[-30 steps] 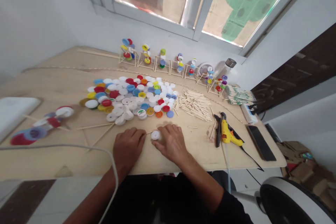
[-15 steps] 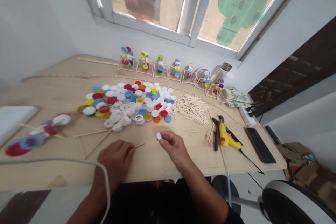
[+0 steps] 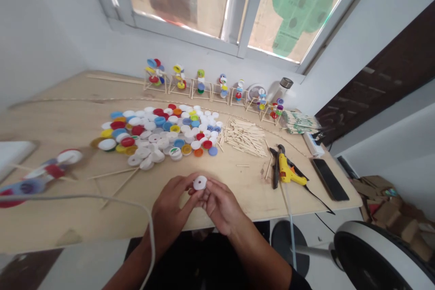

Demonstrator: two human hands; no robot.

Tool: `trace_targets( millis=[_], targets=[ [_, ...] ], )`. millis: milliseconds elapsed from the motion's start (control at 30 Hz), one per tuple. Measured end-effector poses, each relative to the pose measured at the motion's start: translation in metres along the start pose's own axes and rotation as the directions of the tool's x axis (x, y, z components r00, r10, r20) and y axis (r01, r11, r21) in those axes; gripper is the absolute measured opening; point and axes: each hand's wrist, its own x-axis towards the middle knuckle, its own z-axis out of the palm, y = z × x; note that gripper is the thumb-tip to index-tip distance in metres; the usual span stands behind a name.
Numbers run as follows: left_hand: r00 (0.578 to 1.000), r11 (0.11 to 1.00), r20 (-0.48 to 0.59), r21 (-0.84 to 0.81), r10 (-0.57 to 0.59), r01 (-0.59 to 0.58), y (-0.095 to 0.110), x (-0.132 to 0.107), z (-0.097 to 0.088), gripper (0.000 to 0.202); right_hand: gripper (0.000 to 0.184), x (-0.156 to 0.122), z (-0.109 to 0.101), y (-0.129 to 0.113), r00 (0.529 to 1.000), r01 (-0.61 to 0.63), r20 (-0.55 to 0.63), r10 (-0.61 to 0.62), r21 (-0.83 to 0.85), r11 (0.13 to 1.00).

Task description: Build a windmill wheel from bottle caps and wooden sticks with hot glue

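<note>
A: Where was the white plastic cap [image 3: 200, 183]?

B: Pinched between your fingertips, above the near edge of the pale wooden table [image 3: 68, 115]. Your left hand [image 3: 171, 212] and right hand [image 3: 220, 204] both closed on its smooth round rim. The coloured caps [image 3: 159, 133] lay heaped well beyond.

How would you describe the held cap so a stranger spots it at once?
On the wooden table, go to the near edge, before the heap of coloured caps. There the left hand and right hand pinch one white cap, the only one being held.
</note>
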Motion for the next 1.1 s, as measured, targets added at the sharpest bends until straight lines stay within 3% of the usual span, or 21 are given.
trace_targets(
  millis=[100, 233, 400, 533, 667, 767, 833, 900, 967, 1100],
  targets=[
    [1.0, 0.999, 0.007, 0.023, 0.023, -0.023, -0.003, 0.002, 0.003, 0.026, 0.044, -0.001, -0.004, 0.002, 0.999, 0.009, -0.032, -0.01, -0.022, 1.0],
    [0.994, 0.957, 0.005, 0.272, 0.107, -0.104, -0.005, 0.004, 0.007, 0.024, 0.041, -0.015, -0.019, -0.007, 0.982, 0.075, -0.159, -0.104, -0.183, 0.98],
    [0.986, 0.889, 0.037, 0.427, 0.166, -0.165, -0.007, 0.009, 0.019, 0.018, 0.037, -0.043, -0.046, -0.037, 0.871, 0.197, -0.333, -0.361, -0.436, 0.878],
    [0.974, 0.876, 0.169, 0.433, 0.154, -0.214, -0.008, 0.011, 0.027, 0.018, 0.032, -0.065, -0.061, -0.06, 0.814, 0.216, -0.314, -0.488, -0.616, 0.757],
    [0.967, 0.877, 0.224, 0.431, 0.122, -0.21, -0.008, 0.011, 0.027, 0.024, 0.026, -0.086, -0.083, -0.084, 0.703, 0.206, -0.23, -0.672, -0.839, 0.503],
    [0.972, 0.873, 0.201, 0.446, 0.119, -0.199, -0.009, 0.009, 0.025, 0.028, 0.025, -0.096, -0.113, -0.105, 0.572, 0.121, -0.106, -0.813, -0.97, 0.212],
    [0.975, 0.864, 0.179, 0.462, 0.13, -0.2, -0.009, 0.009, 0.025, 0.029, 0.026, -0.099, -0.136, -0.117, 0.514, 0.014, 0.01, -0.858, -1.0, -0.003],
    [0.977, 0.856, 0.155, 0.475, 0.145, -0.203, -0.009, 0.009, 0.027, 0.03, 0.027, -0.1, -0.157, -0.126, 0.512, -0.097, 0.121, -0.85, -0.975, -0.198],
    [0.979, 0.858, 0.14, 0.474, 0.148, -0.198, -0.009, 0.01, 0.03, 0.031, 0.03, -0.1, -0.174, -0.131, 0.557, -0.183, 0.204, -0.805, -0.915, -0.359],
    [0.986, 0.897, 0.127, 0.414, 0.11, -0.154, -0.018, 0.007, 0.029, 0.032, 0.033, -0.095, -0.195, -0.131, 0.661, -0.253, 0.265, -0.702, -0.802, -0.541]
  ],
)
